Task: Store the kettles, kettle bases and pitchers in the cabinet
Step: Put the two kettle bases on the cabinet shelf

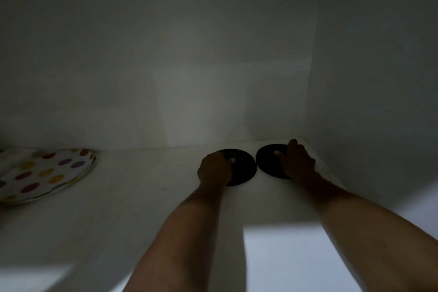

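Note:
Two round black kettle bases lie flat side by side on the white cabinet shelf [142, 197], close to the back right corner. My left hand [214, 169] rests over the near left edge of the left kettle base [244, 168], fingers curled onto it. My right hand [297, 161] covers the right part of the right kettle base [267, 161], with a finger reaching its far rim. Both bases touch the shelf. No kettle or pitcher is in view.
A stack of white plates with coloured dots [45, 173] sits at the far left of the shelf. The cabinet's back wall [189, 78] and right side wall [379, 102] enclose the space. The interior is dim.

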Available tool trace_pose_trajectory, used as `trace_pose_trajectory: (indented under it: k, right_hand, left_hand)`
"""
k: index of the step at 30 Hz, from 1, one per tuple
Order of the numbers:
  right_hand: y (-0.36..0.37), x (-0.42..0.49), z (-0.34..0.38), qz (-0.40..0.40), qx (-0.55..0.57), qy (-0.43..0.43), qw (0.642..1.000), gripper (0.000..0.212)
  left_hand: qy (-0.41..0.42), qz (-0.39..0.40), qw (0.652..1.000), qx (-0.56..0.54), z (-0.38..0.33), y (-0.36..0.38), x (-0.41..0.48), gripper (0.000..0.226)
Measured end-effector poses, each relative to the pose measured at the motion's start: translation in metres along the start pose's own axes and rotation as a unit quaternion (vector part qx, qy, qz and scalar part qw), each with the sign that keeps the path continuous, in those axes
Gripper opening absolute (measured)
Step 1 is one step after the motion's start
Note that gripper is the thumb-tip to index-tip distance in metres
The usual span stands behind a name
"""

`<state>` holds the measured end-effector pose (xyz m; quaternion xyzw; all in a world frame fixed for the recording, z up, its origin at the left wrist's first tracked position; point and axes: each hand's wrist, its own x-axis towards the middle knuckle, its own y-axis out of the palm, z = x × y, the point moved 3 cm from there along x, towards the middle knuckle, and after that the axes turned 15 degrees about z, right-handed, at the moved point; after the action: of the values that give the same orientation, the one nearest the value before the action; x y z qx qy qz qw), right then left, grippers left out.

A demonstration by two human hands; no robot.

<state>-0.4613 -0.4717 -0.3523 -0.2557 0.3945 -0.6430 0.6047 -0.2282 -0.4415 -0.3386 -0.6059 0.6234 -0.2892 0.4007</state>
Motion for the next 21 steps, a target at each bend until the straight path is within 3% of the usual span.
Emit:
trace_pose_trajectory:
  k: [3,5,7,10,15,21]
  right_hand:
    - [-0.008,0.005,0.005,-0.047,0.003,-0.059,0.997,0.068]
    - [-0.011,-0.003,0.008,-0.060,-0.079,-0.095,0.991,0.067]
    - [-0.009,-0.009,0.009,-0.021,-0.160,-0.104,0.981,0.071]
    - [-0.001,-0.004,0.003,0.029,-0.221,-0.116,0.968,0.068]
    - [0.008,0.024,-0.004,0.063,-0.165,-0.109,0.978,0.054]
    - [0.010,0.057,0.003,0.108,-0.161,-0.104,0.975,0.057]
  left_hand:
    - [0.018,0.023,0.998,-0.053,-0.004,0.004,0.015,0.062]
    - [0.037,0.022,0.999,0.002,-0.004,0.004,0.013,0.074]
    - [0.066,0.015,0.992,0.104,-0.004,0.001,0.005,0.080]
    - [0.101,0.048,0.984,0.141,-0.003,-0.001,-0.001,0.082]
    - [0.068,0.045,0.986,0.145,-0.015,0.005,0.008,0.054]
    - [0.051,0.106,0.983,0.139,-0.028,0.017,0.036,0.062]
